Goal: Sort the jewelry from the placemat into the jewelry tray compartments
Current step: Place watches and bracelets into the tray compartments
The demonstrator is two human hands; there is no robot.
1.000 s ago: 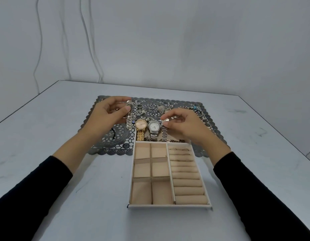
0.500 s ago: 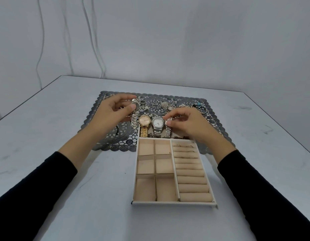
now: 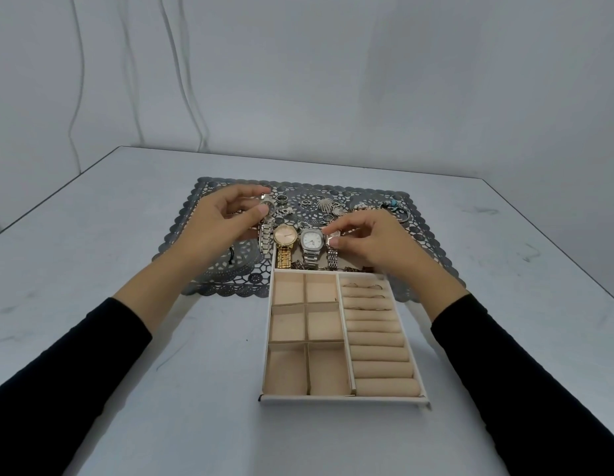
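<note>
A beige jewelry tray point(image 3: 343, 400) lies on the table, its far end overlapping a grey lace placemat point(image 3: 226, 283). A gold watch point(image 3: 285, 240) and a square silver watch point(image 3: 311, 245) lie in the tray's far compartment. My left hand point(image 3: 219, 219) pinches a silver watch point(image 3: 265, 231) at the tray's left edge. My right hand point(image 3: 371, 243) pinches another silver watch point(image 3: 332, 250) beside the square one. A few thin rings point(image 3: 364, 286) sit in the ring rolls. Loose pieces of jewelry point(image 3: 328, 204) lie scattered on the placemat.
A grey table point(image 3: 127, 338) carries everything, with edges visible at left and right. A beaded bracelet with a turquoise stone point(image 3: 393, 204) lies at the placemat's far right. A dark cord piece point(image 3: 231, 255) lies by my left wrist. A white wall with hanging cables point(image 3: 182, 80) stands behind.
Both hands keep the same grips on their watches and have barely shifted. The camera view has moved a little.
</note>
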